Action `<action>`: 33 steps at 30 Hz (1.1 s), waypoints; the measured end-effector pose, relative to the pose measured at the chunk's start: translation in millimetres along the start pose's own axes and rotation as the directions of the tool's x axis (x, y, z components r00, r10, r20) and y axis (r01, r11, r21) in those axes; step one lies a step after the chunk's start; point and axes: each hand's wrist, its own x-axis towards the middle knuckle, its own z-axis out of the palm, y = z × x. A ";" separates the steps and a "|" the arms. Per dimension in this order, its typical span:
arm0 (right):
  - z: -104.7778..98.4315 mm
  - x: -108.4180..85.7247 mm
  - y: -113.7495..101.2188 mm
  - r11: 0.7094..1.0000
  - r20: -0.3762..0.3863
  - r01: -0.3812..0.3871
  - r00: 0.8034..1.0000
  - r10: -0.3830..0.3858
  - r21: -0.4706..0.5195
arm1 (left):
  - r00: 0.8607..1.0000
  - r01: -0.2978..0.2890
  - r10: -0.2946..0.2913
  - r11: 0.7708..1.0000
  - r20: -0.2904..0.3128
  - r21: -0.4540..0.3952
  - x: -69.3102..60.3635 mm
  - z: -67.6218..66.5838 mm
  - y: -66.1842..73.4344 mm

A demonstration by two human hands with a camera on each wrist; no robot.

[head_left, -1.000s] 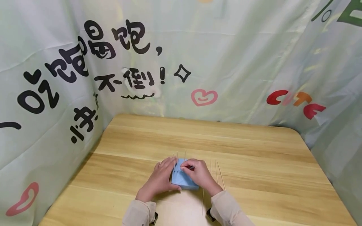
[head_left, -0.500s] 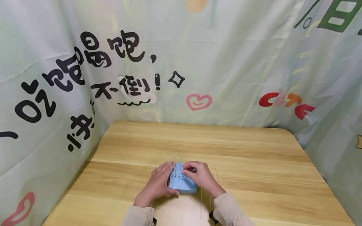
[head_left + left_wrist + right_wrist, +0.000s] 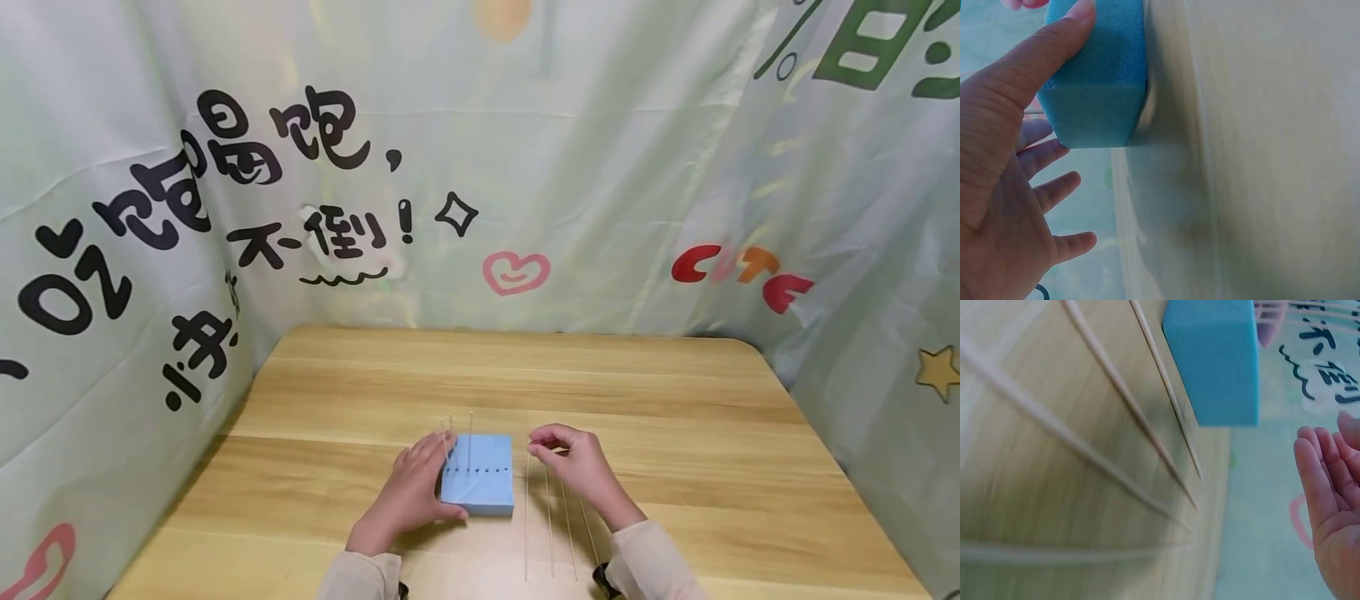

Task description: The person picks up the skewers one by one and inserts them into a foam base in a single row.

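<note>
Beneath a pale green fabric curtain (image 3: 600, 150) that hangs in soft folds on three sides, we see a wood-grain tabletop (image 3: 360, 392) with rounded far corners. Black printed characters (image 3: 345, 232), a pink heart outline (image 3: 488, 271), the colored word "CUTE" (image 3: 684, 265) and a yellow star (image 3: 937, 372) decorate the cloth. Near the table's front, toward the middle, sits a light blue rectangular foam block (image 3: 486, 492), finely porous, with crisp edges and a row of small dark holes (image 3: 487, 470) across its top. Three thin, pale wooden sticks (image 3: 470, 442) stand in the block at the row's left end. Four loose pale wooden sticks (image 3: 1146, 426), slender and round, lie side by side on the table to the block's right; the right arm covers part of the outermost one in our overhead view.

The person's left hand (image 3: 412, 492) grips the block from its left side, hiding some of that edge, thumb against the near face and fingers spread along the side. The right hand (image 3: 581, 467) hovers over the far ends of the loose sticks, fingers loosely bent, thumb close to the index finger; we see nothing in its grasp. Both forearms reach in from the front in beige cloth sleeves (image 3: 656, 562), a dark wristband (image 3: 604, 581) showing at the right cuff.
</note>
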 end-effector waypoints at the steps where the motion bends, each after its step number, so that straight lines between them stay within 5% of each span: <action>1: -3.1 -0.6 0.7 1.000 -0.010 -0.011 1.000 0.011 -0.004 | 1.000 0.004 -0.004 1.000 0.002 -0.004 -0.6 0.0 -0.3; 15: -32.7 -14.9 27.2 0.993 -0.048 -0.079 0.996 0.075 -0.084 | 1.000 -0.008 0.008 1.000 -0.020 -0.012 -2.9 0.1 -4.0; 26: -35.4 -22.9 39.4 0.971 -0.018 -0.185 0.983 0.184 -0.150 | 1.000 -0.012 0.012 1.000 -0.005 0.007 -0.7 -0.9 -1.4; 33: -29.8 -29.2 48.1 0.964 0.023 -0.167 0.984 0.175 -0.208 | 1.000 -0.023 0.023 0.999 -0.004 0.024 0.0 -1.1 -0.4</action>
